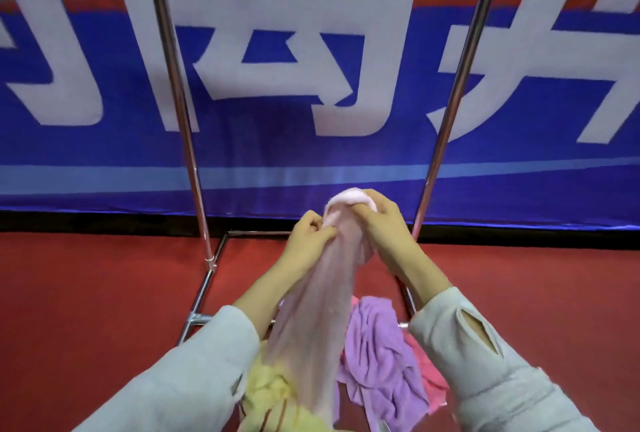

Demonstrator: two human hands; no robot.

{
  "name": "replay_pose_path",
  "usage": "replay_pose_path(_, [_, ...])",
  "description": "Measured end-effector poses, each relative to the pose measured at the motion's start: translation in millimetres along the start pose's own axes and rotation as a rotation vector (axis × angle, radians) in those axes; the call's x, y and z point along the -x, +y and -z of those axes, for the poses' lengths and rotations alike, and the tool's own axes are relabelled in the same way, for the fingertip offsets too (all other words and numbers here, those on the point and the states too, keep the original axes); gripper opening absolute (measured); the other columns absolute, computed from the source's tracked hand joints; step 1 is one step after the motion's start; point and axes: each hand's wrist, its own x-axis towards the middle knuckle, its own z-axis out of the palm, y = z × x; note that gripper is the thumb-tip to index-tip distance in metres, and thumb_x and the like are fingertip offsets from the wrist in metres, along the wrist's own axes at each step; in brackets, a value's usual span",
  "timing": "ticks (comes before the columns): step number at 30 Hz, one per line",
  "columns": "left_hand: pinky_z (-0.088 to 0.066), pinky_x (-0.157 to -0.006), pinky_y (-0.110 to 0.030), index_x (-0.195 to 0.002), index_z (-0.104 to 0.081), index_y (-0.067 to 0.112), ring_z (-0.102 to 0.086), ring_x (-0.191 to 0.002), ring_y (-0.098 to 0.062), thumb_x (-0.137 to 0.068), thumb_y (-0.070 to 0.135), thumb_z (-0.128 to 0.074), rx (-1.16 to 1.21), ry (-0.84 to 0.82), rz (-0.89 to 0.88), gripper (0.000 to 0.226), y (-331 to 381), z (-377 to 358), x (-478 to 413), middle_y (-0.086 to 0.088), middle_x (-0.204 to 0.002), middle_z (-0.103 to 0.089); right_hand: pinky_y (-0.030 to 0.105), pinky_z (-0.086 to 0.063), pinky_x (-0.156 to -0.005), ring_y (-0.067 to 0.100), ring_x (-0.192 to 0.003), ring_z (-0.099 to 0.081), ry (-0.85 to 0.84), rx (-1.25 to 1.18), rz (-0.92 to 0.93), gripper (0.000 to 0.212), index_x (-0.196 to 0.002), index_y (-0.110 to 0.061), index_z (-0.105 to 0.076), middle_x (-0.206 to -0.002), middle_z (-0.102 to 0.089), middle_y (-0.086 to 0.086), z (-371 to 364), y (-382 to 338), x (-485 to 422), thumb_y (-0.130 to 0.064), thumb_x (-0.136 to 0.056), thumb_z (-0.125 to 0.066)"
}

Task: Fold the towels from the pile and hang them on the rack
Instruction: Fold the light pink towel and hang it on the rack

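Here, in the head view, the left hand [310,237] and right hand [384,223] both curl their fingers round the bunched top of a pale pink towel [318,310], which hangs below them over the pile [377,355] inside the rack [180,113].

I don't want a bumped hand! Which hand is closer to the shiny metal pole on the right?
Right. The right hand, gripping the pale pink towel, is just left of that shiny metal pole; the left hand is farther left, across the towel.
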Motion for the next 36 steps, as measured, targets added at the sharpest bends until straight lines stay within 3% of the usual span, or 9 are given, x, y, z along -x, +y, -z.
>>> replay_pose_path(6, [-0.034, -0.057, -0.019, -0.079, -0.040, 0.018, -0.040, -0.064, -0.011, -0.080, 0.001, -0.067, 0.101, 0.119, -0.090, 0.032, 69.7, 9.5, 21.0, 0.003, -0.074, -0.041, 0.013, -0.046, -0.064, 0.000, -0.080, -0.061, 0.175, -0.099, 0.058, 0.012, -0.093, -0.019, -0.068, -0.091, -0.070, -0.005, 23.8, -68.3, 15.2, -0.010, -0.087, -0.062])
replay_pose_path(10, [-0.051, -0.085, -0.038, -0.110, -0.049, 0.018, -0.065, -0.096, -0.026, -0.080, 0.011, -0.072, 0.175, -0.032, -0.132, 0.038, 102.9, 8.4, 42.8, -0.010, -0.101, -0.066, 0.022, -0.051, -0.074, 0.006, -0.086, -0.065, 0.229, -0.154, 0.078, 0.013, -0.093, -0.017, -0.072, -0.091, -0.072, -0.003, 29.1, -92.5, 29.9, -0.011, -0.087, -0.062])
replay_pose_path(14, [-0.052, -0.077, -0.023, -0.096, -0.066, 0.018, -0.065, -0.090, -0.014, -0.087, 0.015, -0.064, 0.223, 0.031, -0.274, 0.010, 126.8, 3.6, 64.9, -0.003, -0.097, -0.070, 0.012, -0.049, -0.063, 0.004, -0.083, -0.064, 0.258, -0.161, 0.102, 0.013, -0.096, -0.012, -0.070, -0.088, -0.070, -0.001, 29.0, -95.2, 41.7, -0.008, -0.086, -0.063])
replay_pose_path(18, [-0.052, -0.077, -0.031, -0.088, -0.069, 0.014, -0.062, -0.082, -0.013, -0.086, 0.018, -0.065, 0.242, 0.081, -0.256, 0.006, 117.5, -6.9, 70.7, -0.003, -0.087, -0.070, 0.005, -0.045, -0.054, -0.009, -0.070, -0.062, 0.269, -0.201, 0.060, 0.012, -0.097, -0.011, -0.068, -0.085, -0.068, -0.006, 30.0, -81.1, 52.0, -0.010, -0.086, -0.067])
replay_pose_path(22, [-0.047, -0.066, -0.030, -0.078, -0.070, 0.019, -0.055, -0.068, -0.009, -0.069, 0.040, -0.068, 0.141, 0.135, -0.238, 0.023, 104.4, -12.4, 68.7, 0.003, -0.069, -0.064, 0.015, -0.050, -0.066, 0.010, -0.085, -0.066, 0.212, -0.198, -0.026, 0.015, -0.099, -0.011, -0.071, -0.093, -0.072, 0.002, 30.8, -67.6, 58.7, -0.009, -0.084, -0.069])
replay_pose_path(24, [-0.050, -0.068, -0.038, -0.080, -0.071, 0.019, -0.055, -0.068, -0.011, -0.067, 0.046, -0.067, 0.098, 0.140, -0.198, 0.031, 99.8, -13.3, 64.9, -0.005, -0.073, -0.067, 0.023, -0.052, -0.072, 0.014, -0.087, -0.068, 0.194, -0.250, -0.056, 0.014, -0.097, -0.013, -0.072, -0.094, -0.073, 0.006, 35.0, -62.9, 59.9, -0.015, -0.083, -0.072])
replay_pose_path(28, [-0.047, -0.070, -0.032, -0.082, -0.070, 0.020, -0.055, -0.072, -0.011, -0.083, 0.028, -0.067, 0.111, 0.131, -0.178, 0.009, 91.3, -13.4, 60.7, -0.001, -0.076, -0.067, 0.036, -0.051, -0.081, 0.019, -0.093, -0.066, 0.182, -0.330, -0.038, 0.008, -0.090, -0.017, -0.072, -0.094, -0.073, 0.005, 43.9, -57.6, 58.2, -0.023, -0.088, -0.069])
replay_pose_path(33, [-0.036, -0.063, -0.025, -0.084, -0.065, 0.003, -0.044, -0.065, -0.010, -0.086, 0.022, -0.068, 0.030, 0.018, -0.212, 0.020, 74.9, -14.7, 55.5, 0.002, -0.069, -0.054, 0.032, -0.049, -0.077, 0.012, -0.087, -0.061, 0.236, -0.301, 0.058, 0.012, -0.082, -0.027, -0.066, -0.085, -0.068, -0.006, 41.0, -57.1, 54.0, -0.022, -0.093, -0.062])
replay_pose_path(36, [-0.034, -0.055, -0.013, -0.081, -0.066, 0.010, -0.046, -0.062, -0.008, -0.086, 0.017, -0.066, -0.113, 0.017, -0.151, 0.008, 60.3, -11.4, 47.8, 0.006, -0.066, -0.056, 0.032, -0.044, -0.072, 0.014, -0.081, -0.055, 0.310, -0.359, 0.065, 0.017, -0.081, -0.029, -0.062, -0.086, -0.060, -0.001, 46.3, -56.6, 48.2, -0.026, -0.096, -0.055])
